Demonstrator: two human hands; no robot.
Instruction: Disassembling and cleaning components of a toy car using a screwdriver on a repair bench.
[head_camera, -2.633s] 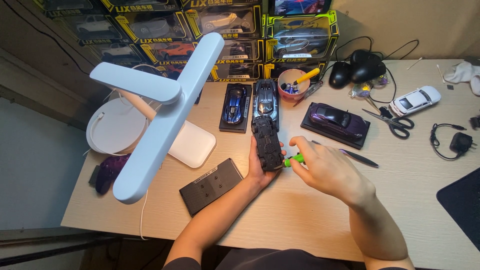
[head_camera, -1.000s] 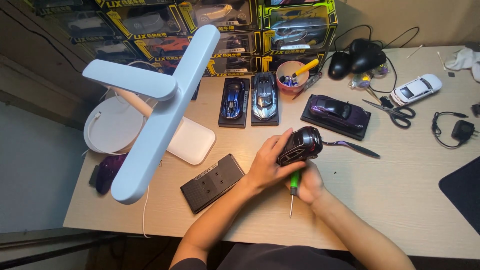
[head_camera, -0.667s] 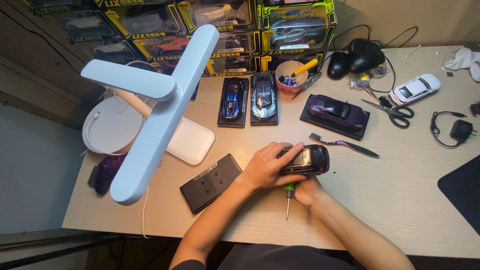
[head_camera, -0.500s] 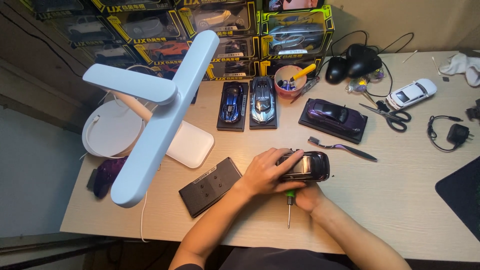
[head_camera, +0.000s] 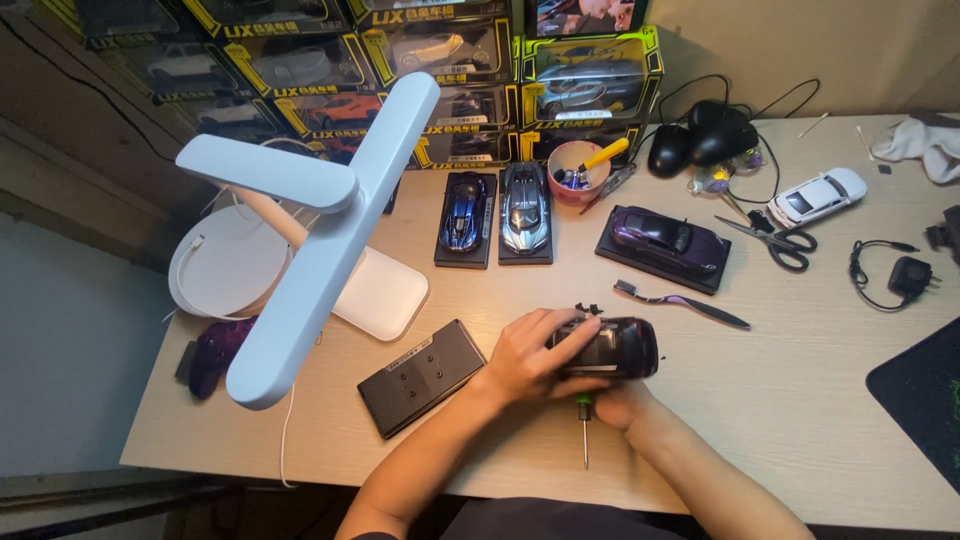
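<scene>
A pale wooden tabletop (head_camera: 800, 400) fills the view, set against a plain wall at the far side, where boxed model cars (head_camera: 590, 75) are stacked in yellow-edged cartons. A white lamp (head_camera: 320, 230) with a long bar head stands at the left on a flat base, and a round white pad lies beyond it near the left edge.

At the near middle, the left hand (head_camera: 530, 355) lies over a dark model car (head_camera: 615, 347) that rests on the tabletop, its fingers curled around the car's left end and roof. The right hand (head_camera: 610, 405) sits just beneath the car on the near side, fingers closed on a screwdriver (head_camera: 584, 430) with a green handle whose shaft points toward the near edge.

A black base plate (head_camera: 420, 377) lies left of the hands. Farther off, a blue car (head_camera: 466, 215) and a silver car (head_camera: 525, 210) stand side by side on black plinths, with a purple car (head_camera: 665, 240) to their right. A toothbrush (head_camera: 690, 305) lies between the purple car and the hands. A pink cup (head_camera: 580, 170) of tools, scissors (head_camera: 770, 240), a white car (head_camera: 815, 195) and a black mat (head_camera: 925, 400) occupy the right.
</scene>
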